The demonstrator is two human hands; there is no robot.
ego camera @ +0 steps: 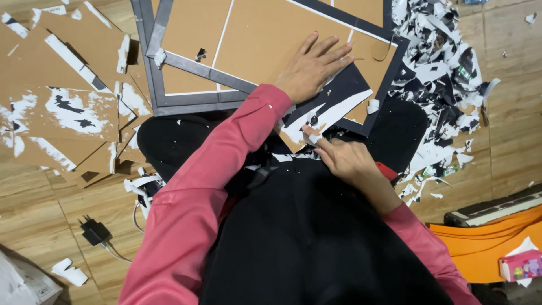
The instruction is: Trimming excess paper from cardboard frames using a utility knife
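Seen from the head camera, we look straight down on a person seated on a wooden floor (pixel 34 226), in red sleeves and dark clothes, with a brown cardboard panel (pixel 265 39) resting across the lap and reaching away from the body.

Our left hand (pixel 312 68) lies flat on the panel, fingers spread and pointing up and to the right, palm pressing the board down; it grips nothing. Just below it, nearer the body, our right hand (pixel 344 158) is closed in a pinch on a white strip of torn paper facing (pixel 333 113) at the panel's near edge. That strip runs on a slant, rising from the pinch toward the upper right, between a remaining black patch of facing (pixel 353 85) and bare cardboard. So the strip's long axis leads away from the right grip and passes just beside the heel of the left hand, which stands beyond it. The right hand is the nearer of the two to the loose end.

To the right of the lap lies a heap of black-and-white paper scraps (pixel 440 73). To the left sits a stack of stripped brown boards (pixel 62 101), some with white remnants on them. A grey frame strip (pixel 197 68) crosses the panel beside the left sleeve. A black plug adapter (pixel 93 231) lies on the floor at lower left, and orange folders (pixel 485 248) lie at lower right with a small pink packet (pixel 519 265) on them.
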